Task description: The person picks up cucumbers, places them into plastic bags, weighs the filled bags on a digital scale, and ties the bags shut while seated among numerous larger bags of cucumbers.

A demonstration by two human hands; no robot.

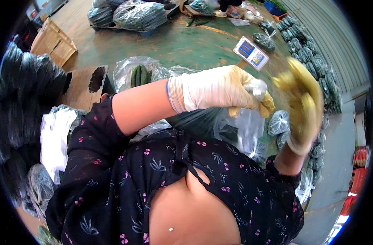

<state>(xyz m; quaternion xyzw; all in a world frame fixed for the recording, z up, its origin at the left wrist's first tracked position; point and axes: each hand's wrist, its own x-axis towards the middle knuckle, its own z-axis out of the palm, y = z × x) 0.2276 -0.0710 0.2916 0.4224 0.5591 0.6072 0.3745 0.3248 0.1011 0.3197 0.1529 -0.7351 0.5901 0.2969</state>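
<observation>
My left hand [223,87], in a white knit glove with yellow-coated fingers, reaches across my chest. It is closed around the gathered neck of a clear plastic bag [258,87]. Sheer plastic hangs below that hand, and a dark green filled bag [198,121] shows under my forearm; whether the two are one bag I cannot tell. To its right, my right hand [303,102] is raised in a yellow-coated glove and blurred by motion. Its fingers look stretched and apart from the thumb, with nothing visible in them.
Cucumbers [139,76] stand in an open clear bag beyond my left forearm. A scale display [251,53] rises behind my hands. White plastic bags [56,139] hang at left near dark wrapped stacks [23,98]. Filled bags [313,61] line the right wall; a wooden crate [54,43] leans far left.
</observation>
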